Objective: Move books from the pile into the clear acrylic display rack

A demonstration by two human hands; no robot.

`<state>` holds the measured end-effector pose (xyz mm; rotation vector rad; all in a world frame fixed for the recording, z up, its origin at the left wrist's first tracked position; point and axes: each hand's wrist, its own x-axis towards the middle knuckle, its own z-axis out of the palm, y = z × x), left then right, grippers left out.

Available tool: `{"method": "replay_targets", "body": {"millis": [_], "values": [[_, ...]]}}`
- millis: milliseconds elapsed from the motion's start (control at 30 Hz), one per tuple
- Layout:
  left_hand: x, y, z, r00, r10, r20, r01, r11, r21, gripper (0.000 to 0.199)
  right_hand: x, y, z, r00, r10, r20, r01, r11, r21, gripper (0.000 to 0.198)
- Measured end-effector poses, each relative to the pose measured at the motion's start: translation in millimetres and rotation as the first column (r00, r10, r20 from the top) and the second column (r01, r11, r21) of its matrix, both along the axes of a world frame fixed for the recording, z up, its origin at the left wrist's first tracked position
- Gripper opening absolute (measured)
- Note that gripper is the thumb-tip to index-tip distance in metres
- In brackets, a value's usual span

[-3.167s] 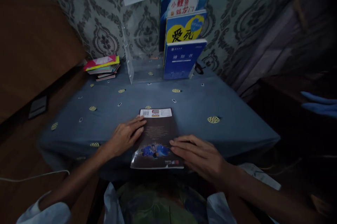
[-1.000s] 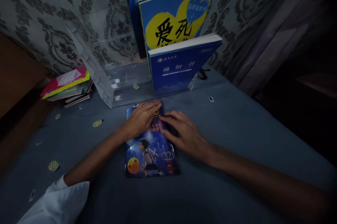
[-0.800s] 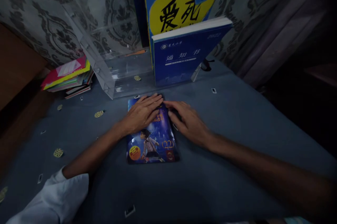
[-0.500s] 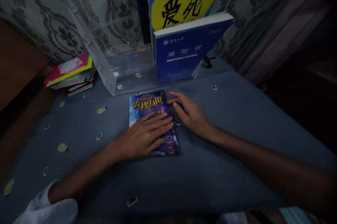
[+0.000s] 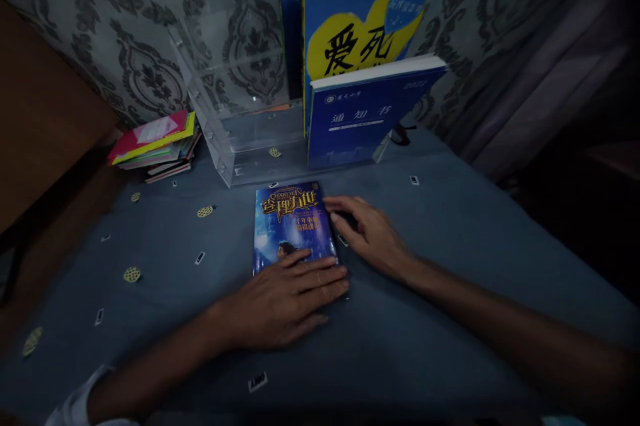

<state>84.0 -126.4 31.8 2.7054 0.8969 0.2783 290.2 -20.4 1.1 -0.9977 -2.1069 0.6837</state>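
Note:
A small blue paperback book [image 5: 293, 219] lies flat on the cloth-covered table, its cover bearing gold Chinese lettering and a figure's dark hair. Across its lower part rests my left hand [image 5: 287, 296], palm down with fingers stretched out, hiding the bottom of the cover. My right hand [image 5: 373, 233] is at the book's upper right edge, fingers bent loosely and thumb apart from the index finger. Its fingertips reach the edge or stop just beside it; I cannot tell which. Neither hand grasps anything.
Behind the book stands a clear acrylic rack [image 5: 225, 163]. Upright at its right are a dark blue booklet [image 5: 367, 119] and a blue-and-yellow book [image 5: 320, 23]. A stack of books [image 5: 160, 139] lies at the left. Patterned curtain [image 5: 150, 73] hangs behind; the tablecloth [image 5: 425, 346] carries pineapple prints.
My left hand has slid down the book toward me, uncovering more of the cover's middle. My right hand stays by the right edge. The whole view has shifted slightly.

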Motion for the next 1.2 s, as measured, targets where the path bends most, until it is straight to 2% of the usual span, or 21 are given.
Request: {"method": "replay_targets", "body": {"millis": [167,267,333,433,533,667,800,900,1000,1100,1200], "values": [[-9,-7,17.2,0.988,0.087,0.128,-0.07,0.988,-0.136,0.031,-3,-10,3,0.995,0.088,-0.035,-0.089,0.996,-0.03,0.031],[-13,-11,24.1,0.975,0.163,0.148,-0.136,0.975,-0.178,0.031,-5,-13,5,0.988,0.156,-0.005,-0.156,0.987,-0.042,0.031],[-12,-12,22.8,0.971,0.212,0.111,-0.196,0.971,-0.136,0.033,-6,-12,5,0.988,0.154,0.011,-0.153,0.988,-0.03,0.031],[-3,-11,14.7,0.958,0.287,0.024,-0.287,0.958,-0.002,0.038,-10,-4,4,0.993,0.12,0.009,-0.12,0.993,0.019,0.032],[10,-8,9.2,0.932,0.359,-0.053,-0.353,0.931,0.091,0.04,-16,10,2,0.995,0.1,0.018,-0.101,0.993,0.056,0.042],[14,-9,13.6,0.919,0.38,-0.1,-0.364,0.919,0.148,0.03,-24,28,-1,0.989,0.146,0.038,-0.147,0.989,0.029,0.048],[0,-19,16.2,0.91,0.401,-0.104,-0.382,0.909,0.166,0.021,-26,33,-1,0.985,0.17,-0.006,-0.17,0.985,-0.03,0.043],[-12,-23,11.9,0.846,0.522,-0.109,-0.494,0.843,0.213,0.012,-25,31,1,0.99,0.138,-0.032,-0.14,0.987,-0.084,0.037],[-13,-18,7.1,0.757,0.628,-0.183,-0.566,0.769,0.297,0.021,-25,27,3,0.994,0.098,-0.042,-0.103,0.987,-0.125,0.033],[-4,-6,6.5,0.708,0.663,-0.245,-0.568,0.74,0.36,0.03,-24,23,4,0.996,0.069,-0.053,-0.076,0.986,-0.146,0.032],[6,2,11.5,0.664,0.687,-0.295,-0.588,0.724,0.361,0.028,-21,18,5,0.996,0.063,-0.068,-0.074,0.983,-0.169,0.033]]}}
